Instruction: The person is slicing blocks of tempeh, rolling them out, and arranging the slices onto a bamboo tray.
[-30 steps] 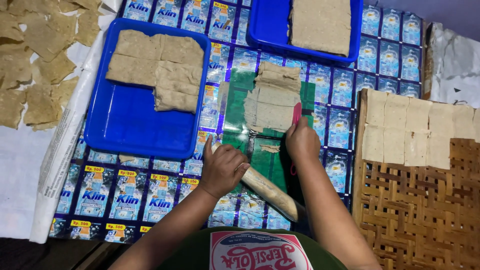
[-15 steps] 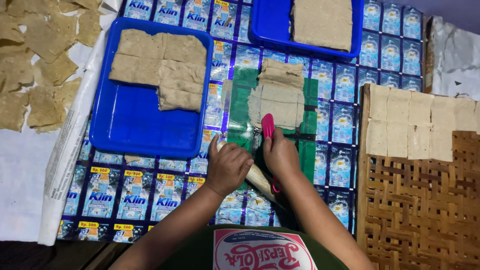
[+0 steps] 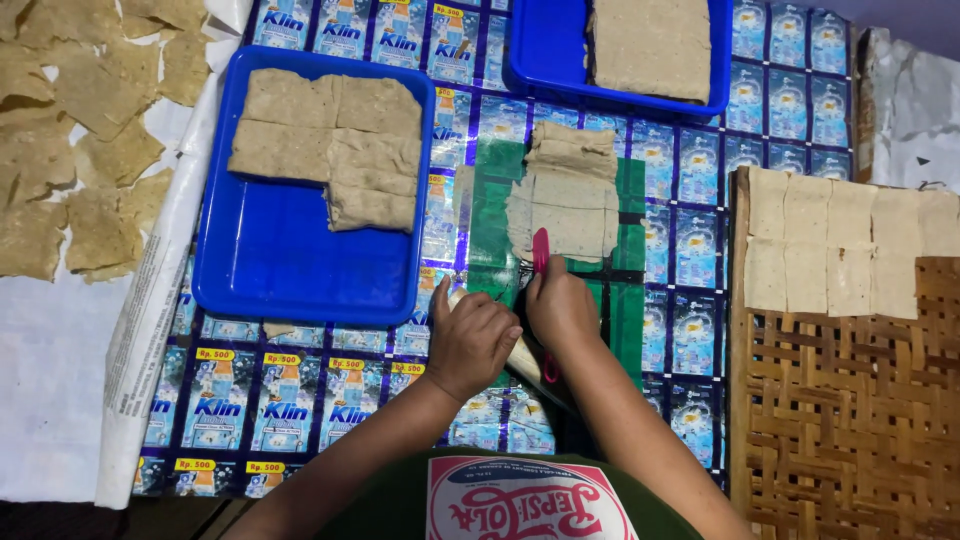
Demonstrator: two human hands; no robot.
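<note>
My left hand (image 3: 472,340) is closed over a pale wooden rolling pin (image 3: 522,358) that lies slanted on the mat. Right beside it, my right hand (image 3: 560,305) grips a red-handled cutter (image 3: 540,248) whose tip points up at the lower edge of a thin beige dough sheet (image 3: 565,195). The sheet lies on a green plastic board (image 3: 490,225), and its upper end is folded over in layers. The two hands almost touch.
A blue tray (image 3: 300,290) to the left holds cut dough squares (image 3: 330,150). Another blue tray (image 3: 540,60) at the top carries a dough slab (image 3: 650,45). A woven bamboo rack (image 3: 840,400) at right bears pale squares (image 3: 850,240). Dried pieces (image 3: 70,150) lie far left.
My right hand has slid left from the sheet's right edge to beside my left hand, bringing the red cutter to the sheet's lower edge. My left hand stayed on the rolling pin.
</note>
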